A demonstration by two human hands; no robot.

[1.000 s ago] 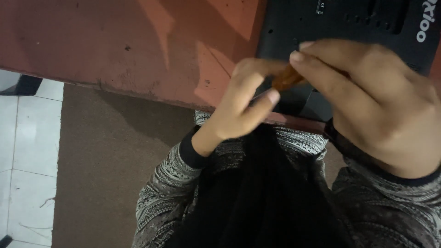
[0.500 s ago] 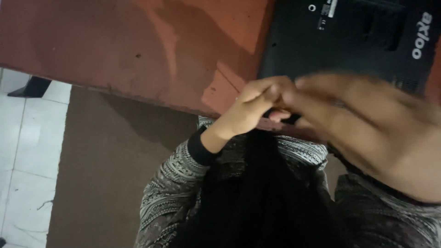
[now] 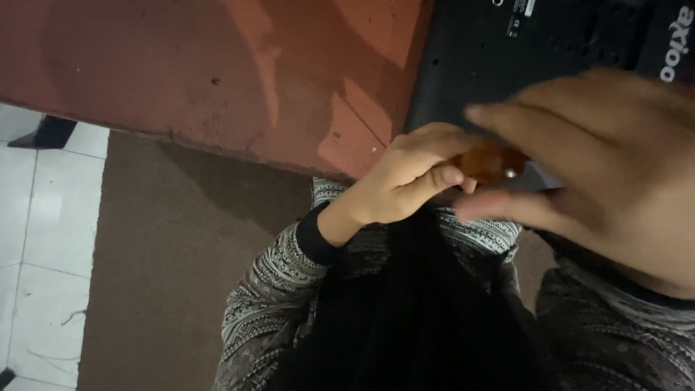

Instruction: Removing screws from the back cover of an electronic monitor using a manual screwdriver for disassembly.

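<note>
A laptop [image 3: 521,58] lies underside-up on the table [image 3: 181,65], at its right end, overhanging the near edge. Before it, 2 hands meet: the left hand [image 3: 405,181] left of the right hand [image 3: 608,166], a small handle [image 3: 492,163] between them. A mat [image 3: 174,246] lies below the table edge, floor tiles [image 3: 36,239] left of it.

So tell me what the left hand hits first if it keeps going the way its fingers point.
The amber handle, which the left hand already touches; past it come the right hand's fingers. Depth is blurred, so that order is a guess.
</note>
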